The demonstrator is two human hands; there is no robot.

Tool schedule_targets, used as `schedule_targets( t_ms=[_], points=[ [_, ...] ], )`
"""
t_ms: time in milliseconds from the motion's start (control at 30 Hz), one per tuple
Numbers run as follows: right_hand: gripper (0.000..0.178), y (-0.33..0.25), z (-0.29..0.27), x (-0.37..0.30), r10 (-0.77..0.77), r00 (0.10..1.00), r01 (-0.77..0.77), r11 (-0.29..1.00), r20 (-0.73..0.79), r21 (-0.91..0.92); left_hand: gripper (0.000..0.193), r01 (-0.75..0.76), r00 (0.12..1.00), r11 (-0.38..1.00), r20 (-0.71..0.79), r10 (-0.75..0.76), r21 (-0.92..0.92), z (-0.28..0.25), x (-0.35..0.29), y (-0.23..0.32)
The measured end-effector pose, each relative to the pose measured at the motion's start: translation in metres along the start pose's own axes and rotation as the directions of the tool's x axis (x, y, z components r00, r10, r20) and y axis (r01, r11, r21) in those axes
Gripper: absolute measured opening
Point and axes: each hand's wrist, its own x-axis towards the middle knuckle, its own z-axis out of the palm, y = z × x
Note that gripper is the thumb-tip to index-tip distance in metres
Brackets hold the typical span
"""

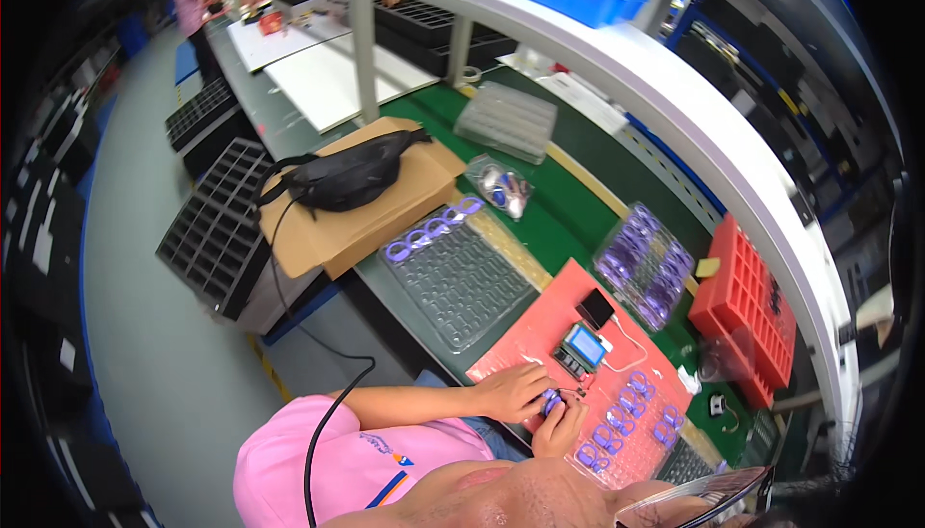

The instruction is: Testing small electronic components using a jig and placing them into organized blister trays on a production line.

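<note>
Both hands meet over a pink mat point(540, 321) at the near edge of the bench. My left hand point(515, 392) has its fingers closed on a small purple piece point(552, 401), and my right hand point(562, 429) grips the same piece from the near right side. Fingers cover much of it, so its full shape is hidden. Just beyond the hands lies a small electronic board with a lit screen point(585, 344), joined by a white cable to a black box point(595, 308). Several purple ring-shaped parts point(617, 422) lie in rows to the right of my hands.
Left of the mat is a clear plastic tray point(453, 282) with purple rings along its far end. A cardboard box point(429, 186) carries a black pouch point(352, 176). Farther right stand a tray of purple parts point(644, 263) and red bins point(742, 306). Another person point(193, 13) stands far left.
</note>
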Motion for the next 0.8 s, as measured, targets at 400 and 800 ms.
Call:
schedule_targets(
  t_ms=[400,800],
  points=[
    [0.029,-0.0027,-0.0006,0.0017,0.016,0.999,-0.015,1.000,0.038,-0.015,0.034,-0.015,0.999,0.999,-0.036,0.016,0.031,0.0031,0.0035,-0.0004],
    [0.028,0.0022,0.0016,-0.0011,0.038,0.999,-0.037,0.999,0.022,-0.034,0.033,-0.006,0.999,0.999,0.045,0.004,0.044,-0.0057,0.0046,0.0048]
  ],
)
